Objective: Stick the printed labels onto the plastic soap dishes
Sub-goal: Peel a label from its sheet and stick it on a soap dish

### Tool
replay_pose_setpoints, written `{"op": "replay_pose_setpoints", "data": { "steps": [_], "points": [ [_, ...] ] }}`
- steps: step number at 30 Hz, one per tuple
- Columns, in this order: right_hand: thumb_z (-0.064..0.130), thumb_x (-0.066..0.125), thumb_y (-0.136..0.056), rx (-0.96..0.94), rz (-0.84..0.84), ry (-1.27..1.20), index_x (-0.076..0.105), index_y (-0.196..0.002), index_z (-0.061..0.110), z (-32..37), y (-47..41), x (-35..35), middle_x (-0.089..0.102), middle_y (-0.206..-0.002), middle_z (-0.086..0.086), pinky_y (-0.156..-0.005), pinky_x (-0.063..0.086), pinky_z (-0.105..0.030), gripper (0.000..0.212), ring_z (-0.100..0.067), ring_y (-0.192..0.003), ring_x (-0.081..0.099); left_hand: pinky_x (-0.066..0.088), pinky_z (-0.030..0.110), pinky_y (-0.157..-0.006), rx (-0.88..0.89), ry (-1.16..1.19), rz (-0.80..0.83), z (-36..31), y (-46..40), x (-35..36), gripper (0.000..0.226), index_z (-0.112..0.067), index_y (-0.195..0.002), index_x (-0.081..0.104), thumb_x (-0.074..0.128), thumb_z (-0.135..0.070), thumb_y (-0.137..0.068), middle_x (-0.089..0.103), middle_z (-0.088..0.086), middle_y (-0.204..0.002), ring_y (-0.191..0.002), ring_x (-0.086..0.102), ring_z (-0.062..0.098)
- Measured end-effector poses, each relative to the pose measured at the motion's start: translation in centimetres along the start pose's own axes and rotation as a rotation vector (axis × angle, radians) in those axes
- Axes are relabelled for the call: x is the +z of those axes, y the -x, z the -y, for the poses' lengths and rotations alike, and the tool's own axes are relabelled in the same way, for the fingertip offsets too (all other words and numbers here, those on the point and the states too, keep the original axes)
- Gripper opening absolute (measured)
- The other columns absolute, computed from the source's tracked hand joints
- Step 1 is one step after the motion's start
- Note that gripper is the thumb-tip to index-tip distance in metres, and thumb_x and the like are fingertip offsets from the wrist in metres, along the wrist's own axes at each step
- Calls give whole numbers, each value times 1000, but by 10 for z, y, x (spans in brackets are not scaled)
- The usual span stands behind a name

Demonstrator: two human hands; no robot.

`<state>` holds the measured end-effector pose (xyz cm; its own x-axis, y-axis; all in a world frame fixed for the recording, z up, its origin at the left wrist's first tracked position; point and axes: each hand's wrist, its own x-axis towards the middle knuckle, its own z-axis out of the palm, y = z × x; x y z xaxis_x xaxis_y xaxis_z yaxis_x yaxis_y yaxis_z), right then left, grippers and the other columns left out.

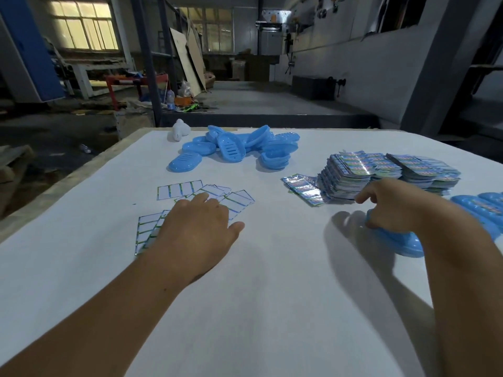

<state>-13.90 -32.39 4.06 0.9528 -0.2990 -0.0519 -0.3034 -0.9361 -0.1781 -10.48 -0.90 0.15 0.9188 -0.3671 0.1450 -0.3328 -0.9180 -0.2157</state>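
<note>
Two hands work over the white surface (272, 281). I see my left hand (196, 227) lying flat, fingers straight and released, on the scattered white label backing sheets (179, 189), touching them. My right hand (392, 205) has its fingers curled round 1 blue soap dish (402, 243), grasping it near the right edge, tilted against the surface. Just beyond that hand sits the thick stack of printed labels (381, 170), with 1 loose shiny label sheet (304, 189) beside it on the left. A heap of blue soap dishes (239, 148) lies at the far side, with a small white object (180, 129) near its left end. More blue dishes (484, 208) lie at the far right.
</note>
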Motion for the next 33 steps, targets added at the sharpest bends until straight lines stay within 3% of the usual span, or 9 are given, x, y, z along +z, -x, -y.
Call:
{"op": "replay_pose_setpoints", "data": {
  "steps": [5, 9, 11, 14, 20, 22, 27, 30, 33],
  "points": [
    [16, 75, -82, -153, -94, -98, 72, -113, 23, 32, -1, 3, 71, -106, 0, -83, 53, -32, 32, -23, -92, 66, 38, 37, -90, -107, 15, -27, 8, -3, -2, 60, -23, -110, 61, 19, -63, -99, 60, -1, -110, -107, 49, 19],
    [23, 67, -91, -341, -156, -222, 71, -108, 27, 82, -11, 19, 69, -101, 10, -79, 46, -25, 18, -15, -91, 63, 43, 35, -77, -250, 371, -147, 28, -25, -1, 43, -30, -99, 60, 34, -64, -97, 63, -7, -99, -91, 55, 16],
    [24, 62, -94, -382, -210, -279, 70, -112, 28, 99, -15, 34, 65, -98, 14, -81, 46, -25, 20, -11, -92, 60, 46, 36, -80, -310, 423, -193, 46, -48, 5, 36, -29, -110, 59, 44, -59, -96, 63, -5, -110, -97, 57, 17],
    [25, 62, -94, -400, -313, -360, 70, -110, 28, 106, -18, 57, 61, -93, 19, -80, 45, -27, 18, -8, -89, 57, 45, 40, -92, -376, 450, -184, 74, -90, 15, 47, -26, -132, 52, 52, -54, -94, 52, 4, -130, -115, 52, 25],
    [31, 64, -92, -422, -376, -471, 63, -120, 34, 106, -23, 72, 58, -95, 21, -76, 45, -25, 28, 0, -84, 58, 38, 45, -97, -494, 412, -30, 105, -143, 36, 66, -31, -143, 38, 52, -64, -88, 46, 12, -133, -123, 44, 32],
    [34, 65, -92, -435, -383, -484, 55, -127, 39, 109, -24, 73, 54, -100, 21, -69, 40, -17, 37, 6, -84, 56, 38, 45, -99, -516, 431, -9, 108, -154, 40, 67, -30, -140, 40, 52, -68, -85, 47, 12, -133, -124, 44, 32],
    [37, 65, -91, -455, -395, -516, 50, -130, 45, 113, -24, 75, 50, -104, 23, -68, 38, -17, 42, 9, -86, 55, 41, 44, -95, -549, 399, -80, 111, -171, 48, 60, -23, -123, 50, 57, -67, -83, 56, 9, -123, -118, 50, 32],
    [37, 65, -91, -450, -398, -514, 51, -129, 44, 112, -29, 74, 50, -103, 24, -68, 33, -7, 41, 8, -85, 55, 47, 40, -88, -573, 455, -149, 113, -175, 52, 49, -19, -111, 54, 64, -57, -83, 63, 7, -113, -108, 55, 30],
    [34, 67, -91, -441, -396, -534, 55, -127, 41, 112, -31, 74, 52, -104, 22, -69, 37, -15, 39, 5, -84, 56, 46, 35, -71, -556, 545, -211, 109, -171, 49, 45, -15, -104, 56, 72, -48, -78, 64, 7, -102, -95, 59, 27]
  ]
}}
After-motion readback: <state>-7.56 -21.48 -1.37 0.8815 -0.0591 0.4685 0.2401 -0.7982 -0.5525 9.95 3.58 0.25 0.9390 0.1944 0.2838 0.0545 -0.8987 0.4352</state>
